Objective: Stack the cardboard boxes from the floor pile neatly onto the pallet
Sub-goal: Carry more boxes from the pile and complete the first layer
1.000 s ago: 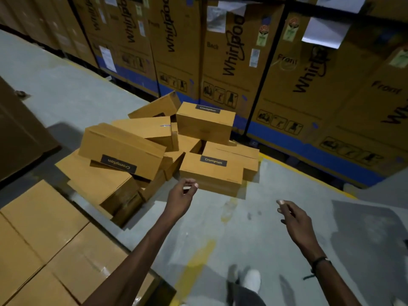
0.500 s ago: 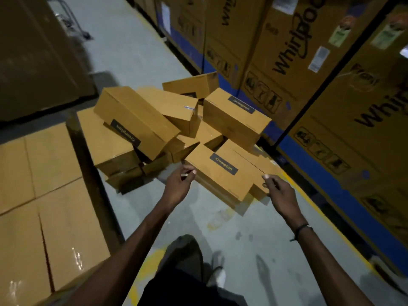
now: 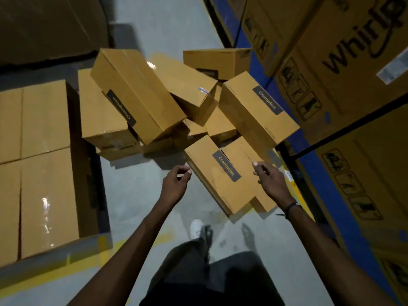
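A jumbled pile of brown cardboard boxes (image 3: pixel 141 100) with dark Crompton labels lies on the grey floor ahead. The nearest box (image 3: pixel 218 173) lies flat at the pile's front, label up. My left hand (image 3: pixel 176 184) hovers at its left edge, fingers curled but holding nothing. My right hand (image 3: pixel 270 182) is over its right side, fingers apart, just touching or nearly touching the top. On the left stands the pallet stack of taped boxes (image 3: pixel 42 173), their tops level.
Tall Whirlpool cartons (image 3: pixel 344 69) on blue bases line the right side, close to the pile. A big dark carton (image 3: pixel 48 25) stands at the upper left. Grey floor with yellow paint marks (image 3: pixel 123 195) lies between pallet and pile; my shoe (image 3: pixel 196 228) is below.
I have stepped closer and leaned over the pile. Both hands have gone forward from open floor to either side of the nearest box.
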`<state>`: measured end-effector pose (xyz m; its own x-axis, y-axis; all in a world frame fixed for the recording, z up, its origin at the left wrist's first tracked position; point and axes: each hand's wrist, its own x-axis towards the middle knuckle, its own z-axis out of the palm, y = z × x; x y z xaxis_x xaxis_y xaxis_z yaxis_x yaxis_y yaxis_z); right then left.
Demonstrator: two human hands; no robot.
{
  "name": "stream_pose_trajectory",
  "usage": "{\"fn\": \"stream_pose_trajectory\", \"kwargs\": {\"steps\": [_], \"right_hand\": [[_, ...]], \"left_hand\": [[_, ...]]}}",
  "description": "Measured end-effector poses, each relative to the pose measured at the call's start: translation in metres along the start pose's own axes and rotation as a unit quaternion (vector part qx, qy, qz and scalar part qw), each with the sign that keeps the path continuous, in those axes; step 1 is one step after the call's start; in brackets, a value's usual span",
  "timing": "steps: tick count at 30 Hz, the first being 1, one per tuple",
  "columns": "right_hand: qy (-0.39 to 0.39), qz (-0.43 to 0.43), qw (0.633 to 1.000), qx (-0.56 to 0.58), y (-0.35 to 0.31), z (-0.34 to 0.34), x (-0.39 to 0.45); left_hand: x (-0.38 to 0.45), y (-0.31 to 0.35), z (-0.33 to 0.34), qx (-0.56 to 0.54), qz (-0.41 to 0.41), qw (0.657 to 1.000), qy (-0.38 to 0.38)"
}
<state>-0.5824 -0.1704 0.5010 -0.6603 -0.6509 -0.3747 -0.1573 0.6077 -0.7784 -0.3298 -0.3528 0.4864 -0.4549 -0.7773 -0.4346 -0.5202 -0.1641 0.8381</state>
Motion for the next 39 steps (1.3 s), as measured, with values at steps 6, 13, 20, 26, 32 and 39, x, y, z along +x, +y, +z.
{"fn": "stream_pose_trajectory", "kwargs": {"steps": [6,13,20,26,32,39], "right_hand": [[-0.041,0.012,0.998,-0.039,0.057,-0.002,0.110],[-0.150,0.029,0.985,-0.079,0.190,0.057,0.251],[-0.181,0.021,0.977,-0.111,0.324,0.134,0.375],[-0.209,0.033,0.969,-0.128,0.392,0.173,0.414],[-0.200,0.021,0.974,-0.104,0.401,0.194,0.396],[-0.188,-0.040,0.975,-0.109,0.386,0.218,0.357]], "left_hand": [[0.062,-0.027,0.082,0.011,-0.051,0.999,0.016],[0.155,-0.119,0.204,0.012,-0.099,0.994,0.038],[0.263,-0.229,0.313,0.023,-0.099,0.993,0.067],[0.311,-0.292,0.366,0.050,-0.110,0.990,0.072],[0.314,-0.316,0.368,0.065,-0.120,0.987,0.079],[0.305,-0.322,0.340,0.040,-0.153,0.981,0.111]]}}
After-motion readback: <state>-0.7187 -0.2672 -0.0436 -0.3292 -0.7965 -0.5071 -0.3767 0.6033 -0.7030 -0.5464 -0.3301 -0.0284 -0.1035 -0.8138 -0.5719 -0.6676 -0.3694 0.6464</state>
